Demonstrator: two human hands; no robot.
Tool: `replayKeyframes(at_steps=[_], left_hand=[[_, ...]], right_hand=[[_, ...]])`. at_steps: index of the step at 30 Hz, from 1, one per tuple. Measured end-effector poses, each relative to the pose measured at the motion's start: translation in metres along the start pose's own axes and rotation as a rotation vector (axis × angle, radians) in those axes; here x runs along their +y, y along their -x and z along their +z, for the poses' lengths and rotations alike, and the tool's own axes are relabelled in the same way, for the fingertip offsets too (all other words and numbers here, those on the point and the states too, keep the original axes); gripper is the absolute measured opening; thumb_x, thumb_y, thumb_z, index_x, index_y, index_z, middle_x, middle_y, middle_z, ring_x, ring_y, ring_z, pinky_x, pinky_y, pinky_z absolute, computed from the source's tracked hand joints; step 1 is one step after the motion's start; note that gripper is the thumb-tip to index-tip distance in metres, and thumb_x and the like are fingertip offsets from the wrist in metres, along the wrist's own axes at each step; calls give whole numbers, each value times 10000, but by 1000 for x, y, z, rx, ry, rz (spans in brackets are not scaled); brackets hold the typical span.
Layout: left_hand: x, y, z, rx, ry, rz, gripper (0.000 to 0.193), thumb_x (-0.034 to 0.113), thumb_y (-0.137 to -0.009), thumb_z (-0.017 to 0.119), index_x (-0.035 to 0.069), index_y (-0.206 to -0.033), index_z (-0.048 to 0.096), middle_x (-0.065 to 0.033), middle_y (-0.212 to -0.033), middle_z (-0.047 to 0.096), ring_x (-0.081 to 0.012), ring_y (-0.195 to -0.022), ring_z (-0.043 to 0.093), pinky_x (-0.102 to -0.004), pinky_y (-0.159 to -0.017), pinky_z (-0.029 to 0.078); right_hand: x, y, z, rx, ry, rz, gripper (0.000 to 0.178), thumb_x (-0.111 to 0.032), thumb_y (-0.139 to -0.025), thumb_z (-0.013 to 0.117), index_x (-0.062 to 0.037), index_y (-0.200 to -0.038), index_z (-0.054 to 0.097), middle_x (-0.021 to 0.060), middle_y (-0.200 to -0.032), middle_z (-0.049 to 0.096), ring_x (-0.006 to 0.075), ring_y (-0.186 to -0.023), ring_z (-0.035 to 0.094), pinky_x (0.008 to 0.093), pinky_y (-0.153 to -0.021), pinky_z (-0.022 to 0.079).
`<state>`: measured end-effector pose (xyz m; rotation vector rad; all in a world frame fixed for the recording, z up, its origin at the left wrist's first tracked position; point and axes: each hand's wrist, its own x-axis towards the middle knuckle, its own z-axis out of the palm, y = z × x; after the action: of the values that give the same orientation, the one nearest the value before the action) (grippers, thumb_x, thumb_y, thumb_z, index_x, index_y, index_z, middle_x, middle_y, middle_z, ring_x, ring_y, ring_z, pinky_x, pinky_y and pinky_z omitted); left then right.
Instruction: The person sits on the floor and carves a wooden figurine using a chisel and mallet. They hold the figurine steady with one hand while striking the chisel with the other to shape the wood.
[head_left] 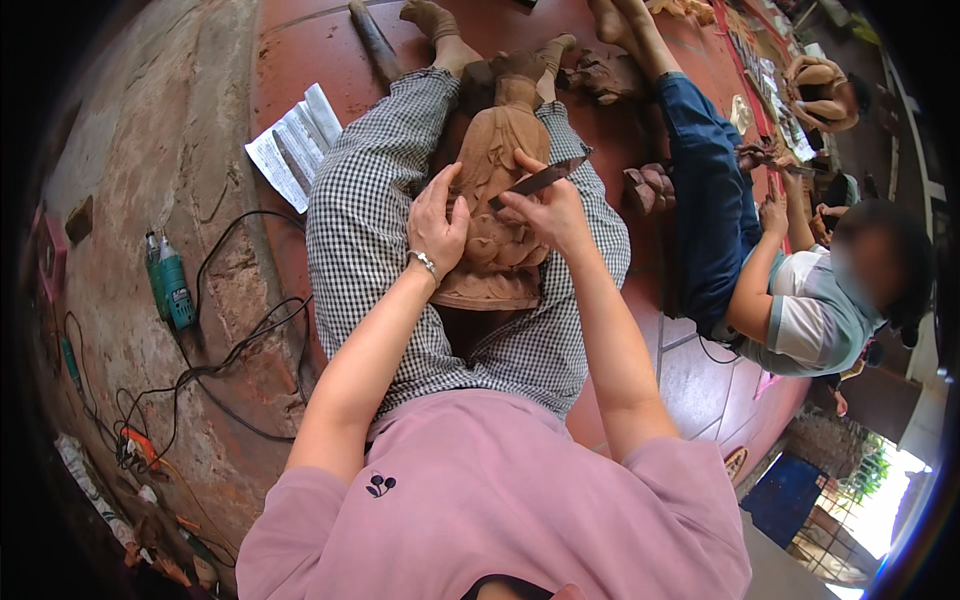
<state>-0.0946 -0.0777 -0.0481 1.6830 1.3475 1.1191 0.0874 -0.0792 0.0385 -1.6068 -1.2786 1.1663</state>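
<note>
A carved brown wooden statue [497,150] lies between my checked trouser legs, its broad base toward me and its narrower end away. My left hand [437,222] rests along the statue's left side, fingers stretched out and together, with a bracelet at the wrist. Over the right side of the carving, my right hand [550,212] pinches a dark brown strip that looks like sandpaper [545,178]. One end of this strip sticks out to the upper right, past the hand; the other end meets the carved surface.
Printed paper [294,148] lies left of my leg. Farther left are a green power tool [174,282] and tangled black cables [225,362]. Carved wood pieces [650,188] lie to the right, near a seated co-worker [815,308]. A round tool [374,42] lies beyond my left foot.
</note>
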Motion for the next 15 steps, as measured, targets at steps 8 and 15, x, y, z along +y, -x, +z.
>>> replayKeyframes(at_steps=[8,15], left_hand=[[6,-3,-1,-20,22,-36,480,161,-904,548,49,-1371,538,-193,-1305,633,-369,-1207,596,-441,-1038,447],[2,-4,0,6,-17,14,473,166,-907,543,39,-1363,544,-197,-1299,636,-375,-1187,608,-444,-1021,461]], right_hand=[[22,-9,-5,84,144,-143,413,-89,-838,793,54,-1207,675,86,-999,741,158,-885,696,290,-826,542],[24,-24,-24,53,63,-60,383,-66,-838,790,54,-1188,690,109,-1041,744,135,-939,690,267,-852,542]])
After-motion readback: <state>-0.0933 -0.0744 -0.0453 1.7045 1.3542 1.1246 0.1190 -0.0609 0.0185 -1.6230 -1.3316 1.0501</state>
